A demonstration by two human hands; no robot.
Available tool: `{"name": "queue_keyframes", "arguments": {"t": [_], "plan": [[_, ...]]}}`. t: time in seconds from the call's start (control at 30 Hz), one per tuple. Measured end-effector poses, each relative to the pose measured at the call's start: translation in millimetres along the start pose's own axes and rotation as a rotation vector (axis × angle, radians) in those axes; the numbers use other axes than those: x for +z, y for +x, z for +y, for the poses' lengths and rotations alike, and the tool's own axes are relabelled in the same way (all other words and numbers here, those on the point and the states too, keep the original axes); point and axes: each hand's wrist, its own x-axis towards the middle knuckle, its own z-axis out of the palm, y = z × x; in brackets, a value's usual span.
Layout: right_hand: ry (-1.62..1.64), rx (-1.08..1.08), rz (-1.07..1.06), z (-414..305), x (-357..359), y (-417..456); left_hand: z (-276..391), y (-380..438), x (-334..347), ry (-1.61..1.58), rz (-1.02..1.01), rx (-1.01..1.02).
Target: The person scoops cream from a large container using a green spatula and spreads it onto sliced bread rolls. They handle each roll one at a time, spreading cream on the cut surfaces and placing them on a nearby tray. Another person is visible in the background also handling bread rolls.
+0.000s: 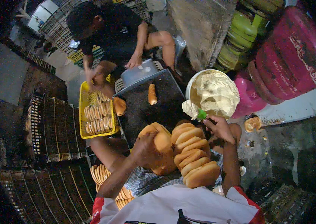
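Observation:
Several round bread buns (195, 156) lie in an overlapping row before me, on the right. My left hand (146, 145) grips a bun (162, 140) beside that row; how many buns are under it I cannot tell. Between the fingers of my right hand (219, 128) is a green-handled spreader (202, 114), its end covered with pale cream. It is held over the near left rim of a white tub (190, 79) of the same cream. A single elongated bread roll (152, 95) rests on the dark tabletop (135, 112), and a brownish bun (119, 106) is at its left edge.
A yellow plastic crate (83, 123) of packed buns stands left. Across from me sits a co-worker (113, 36), one hand on a grey lidded box (139, 73). Pink (292, 56) and green gas cylinders (239, 36) stand right. More buns (99, 173) are stacked below my left arm.

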Motion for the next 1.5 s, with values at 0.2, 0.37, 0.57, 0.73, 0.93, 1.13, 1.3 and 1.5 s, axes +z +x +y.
{"name": "queue_keyframes", "arguments": {"t": [0.2,0.37,0.57,0.73,0.93,1.13,1.3,1.5], "plan": [[-0.124,-0.405,-0.012,-102,24,7,-5,40,-11,-1.911,0.197,-0.166],[-0.54,-0.606,-0.048,-115,48,31,20,36,-14,-2.268,0.059,-0.142],[-1.052,-0.905,-0.089,-120,67,18,-48,42,43,-2.307,0.36,-0.264],[-1.075,-0.738,-0.014,-108,59,18,-30,28,31,-2.177,0.26,-0.32],[-0.758,-0.547,-0.016,-86,27,-11,-54,47,26,-2.241,0.322,-0.193],[-0.507,-0.004,0.186,-40,9,-45,-135,109,44,-1.853,0.486,-0.279],[-0.306,-0.03,0.205,0,20,-63,-182,172,132,-0.141,0.323,-0.454],[-0.431,0.019,0.261,24,13,-77,-190,243,115,0.221,-0.405,-0.3]]}}
